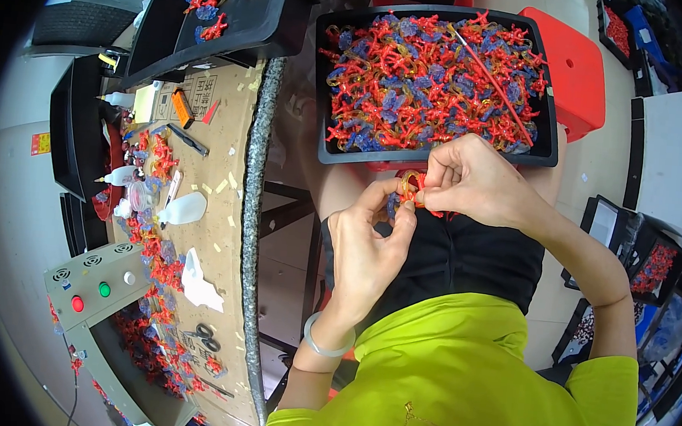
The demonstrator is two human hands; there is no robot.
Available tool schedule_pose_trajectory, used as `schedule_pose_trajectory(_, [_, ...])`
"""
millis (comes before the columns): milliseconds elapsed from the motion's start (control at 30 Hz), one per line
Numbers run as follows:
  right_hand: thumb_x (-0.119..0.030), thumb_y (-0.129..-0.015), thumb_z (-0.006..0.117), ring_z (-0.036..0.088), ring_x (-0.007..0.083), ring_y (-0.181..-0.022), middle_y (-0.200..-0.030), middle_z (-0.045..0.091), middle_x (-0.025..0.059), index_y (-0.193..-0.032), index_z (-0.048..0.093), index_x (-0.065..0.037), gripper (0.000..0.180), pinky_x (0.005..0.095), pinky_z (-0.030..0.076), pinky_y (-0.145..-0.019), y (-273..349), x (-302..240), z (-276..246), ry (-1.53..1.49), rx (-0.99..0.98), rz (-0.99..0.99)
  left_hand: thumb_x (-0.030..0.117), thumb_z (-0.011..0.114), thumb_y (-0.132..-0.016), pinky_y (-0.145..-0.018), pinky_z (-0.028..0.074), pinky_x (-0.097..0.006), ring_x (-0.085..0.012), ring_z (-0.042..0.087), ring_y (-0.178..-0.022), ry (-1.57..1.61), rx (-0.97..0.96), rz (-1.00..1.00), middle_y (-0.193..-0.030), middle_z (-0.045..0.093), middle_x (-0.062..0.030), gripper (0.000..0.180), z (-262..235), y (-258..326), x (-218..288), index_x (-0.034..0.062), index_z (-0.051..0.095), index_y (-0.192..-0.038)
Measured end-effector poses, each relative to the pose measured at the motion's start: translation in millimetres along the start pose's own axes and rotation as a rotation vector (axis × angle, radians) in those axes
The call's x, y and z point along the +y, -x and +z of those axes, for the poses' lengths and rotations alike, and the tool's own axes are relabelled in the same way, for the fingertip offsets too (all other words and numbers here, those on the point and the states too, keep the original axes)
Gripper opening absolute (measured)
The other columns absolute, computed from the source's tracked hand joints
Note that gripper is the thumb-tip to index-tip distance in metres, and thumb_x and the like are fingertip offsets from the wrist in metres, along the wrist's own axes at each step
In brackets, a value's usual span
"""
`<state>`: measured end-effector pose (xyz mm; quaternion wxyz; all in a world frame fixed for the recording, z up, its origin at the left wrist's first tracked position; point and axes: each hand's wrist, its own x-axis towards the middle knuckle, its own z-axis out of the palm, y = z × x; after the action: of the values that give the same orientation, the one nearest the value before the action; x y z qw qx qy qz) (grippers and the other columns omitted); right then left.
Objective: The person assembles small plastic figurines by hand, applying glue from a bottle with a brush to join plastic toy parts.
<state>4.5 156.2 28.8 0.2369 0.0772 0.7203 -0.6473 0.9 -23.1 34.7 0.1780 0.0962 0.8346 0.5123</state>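
Between my two hands, above my lap, is a small red, yellow and blue plastic piece (412, 185) with branching, coral-like parts. My left hand (371, 235) pinches its left side between thumb and fingertips. From the right, my right hand (472, 179) grips the same piece, its fingers curled in. The fingertips hide part of it. Just beyond my hands, a black tray (555, 122) is heaped with similar red, blue and yellow pieces (423, 83). A thin red stick or brush (491, 85) lies slanted on top of the heap.
To the left, a cardboard-covered workbench (231, 136) carries white bottles (184, 209), an orange cutter (182, 108), scissors (207, 336), and more coral-like pieces. A grey machine (95, 286) with coloured buttons stands there. A red stool (580, 76) is under the tray; filled crates (657, 266) stand at right.
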Motion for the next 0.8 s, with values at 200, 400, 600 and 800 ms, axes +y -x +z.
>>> schedule_pose_trajectory(200, [-0.001,-0.07,0.067,0.057,0.0069,-0.055,-0.062,0.062,0.0059,-0.071,0.058,0.002,0.009,0.0214,0.043,-0.052,1.1,-1.6,-0.5,0.003,0.001,0.008,-0.001,0.063,-0.081,-0.066,0.049,-0.021,-0.0043,0.057,-0.072,0.009,0.001,0.009,-0.083,0.066,-0.0055,0.019,1.2,-0.2,-0.8,-0.0081,0.063,-0.099])
schedule_pose_trajectory(400, [-0.001,-0.07,0.067,0.056,0.0068,-0.055,-0.062,0.061,0.0056,-0.07,0.058,0.002,0.009,0.0216,0.043,-0.052,-0.9,-1.5,0.8,0.014,0.003,0.018,-0.001,0.063,-0.081,-0.068,0.049,-0.021,-0.0052,0.058,-0.073,0.018,0.005,0.008,-0.084,0.067,-0.0069,0.02,1.2,-0.1,-3.1,-0.0081,0.063,-0.099])
schedule_pose_trajectory(600, [0.0,-0.069,0.067,0.056,0.0064,-0.055,-0.062,0.061,0.0048,-0.07,0.058,0.002,0.009,0.0213,0.043,-0.052,-1.7,-2.7,1.8,0.015,0.007,0.021,-0.001,0.063,-0.081,-0.069,0.05,-0.022,-0.0062,0.06,-0.075,0.014,0.017,0.009,-0.085,0.068,-0.0089,0.021,0.3,0.1,-1.7,-0.0081,0.063,-0.1])
schedule_pose_trajectory(800, [-0.001,-0.069,0.067,0.056,0.0062,-0.055,-0.061,0.06,0.0043,-0.069,0.059,0.002,0.009,0.0212,0.043,-0.052,-2.6,-3.8,1.7,0.02,0.004,0.019,-0.001,0.063,-0.081,-0.07,0.05,-0.022,-0.0066,0.06,-0.076,0.017,0.024,0.007,-0.085,0.068,-0.0093,0.021,-0.1,0.0,0.4,-0.0083,0.063,-0.1])
